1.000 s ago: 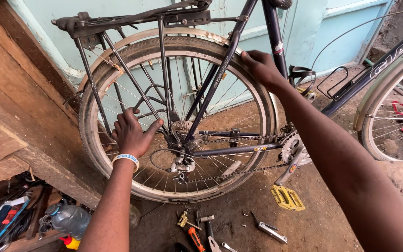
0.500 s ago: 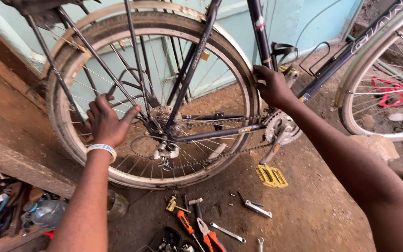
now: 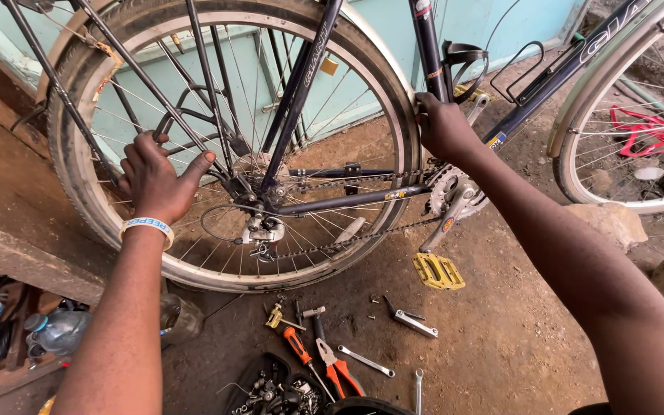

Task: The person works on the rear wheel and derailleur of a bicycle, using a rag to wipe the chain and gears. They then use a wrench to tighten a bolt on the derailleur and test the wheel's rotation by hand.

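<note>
A dark-framed bicycle stands before me with its rear wheel (image 3: 101, 223) in the middle of the view. My left hand (image 3: 155, 177), with a white wristband, rests with spread fingers on the spokes near the hub and rear derailleur (image 3: 259, 230). At the seat tube (image 3: 430, 46), my right hand (image 3: 443, 127) is closed on the frame just above the crank (image 3: 451, 200). Below the crank hangs a yellow pedal (image 3: 438, 270).
Tools lie on the dirt floor below the wheel: orange-handled pliers (image 3: 330, 367), a screwdriver (image 3: 298, 346), wrenches (image 3: 366, 361) and a dark tray of small parts (image 3: 270, 388). A second bicycle wheel (image 3: 616, 184) stands right. A wooden ledge (image 3: 17, 230) and plastic bottle (image 3: 59, 330) sit left.
The view has tilted and closed in on the wheel. My left hand stays on the spokes. My right hand has shifted from the tyre edge to the seat tube.
</note>
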